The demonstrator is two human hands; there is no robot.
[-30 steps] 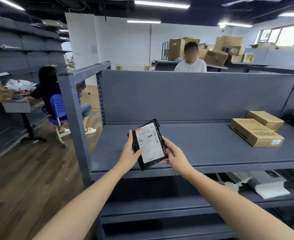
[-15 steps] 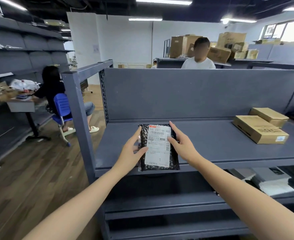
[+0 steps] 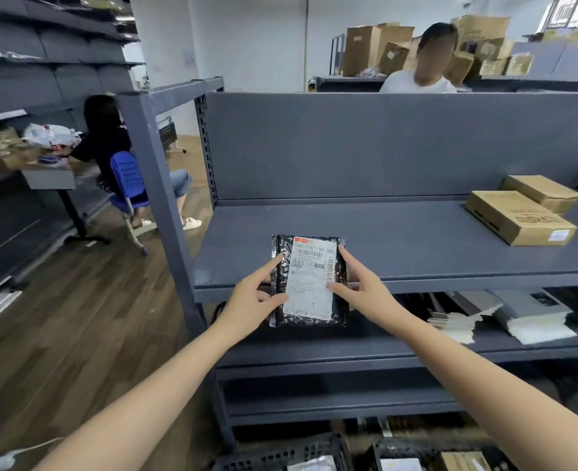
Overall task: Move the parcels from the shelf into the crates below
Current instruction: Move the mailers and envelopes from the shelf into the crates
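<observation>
The flat black plastic mailer parcel with a white label (image 3: pixel 309 282) overhangs the grey metal shelf's (image 3: pixel 399 246) front edge, pinched by left hand (image 3: pixel 250 302) and right hand (image 3: pixel 362 290), with bare shelf around it and black mesh crates (image 3: pixel 280 455) below.

A flat black parcel (image 3: pixel 309 280) with a white label is held at the shelf's (image 3: pixel 399 253) near edge — two cardboard parcels (image 3: pixel 525 212) lie far right; crates (image 3: pixel 280 458) are seen below.
</observation>
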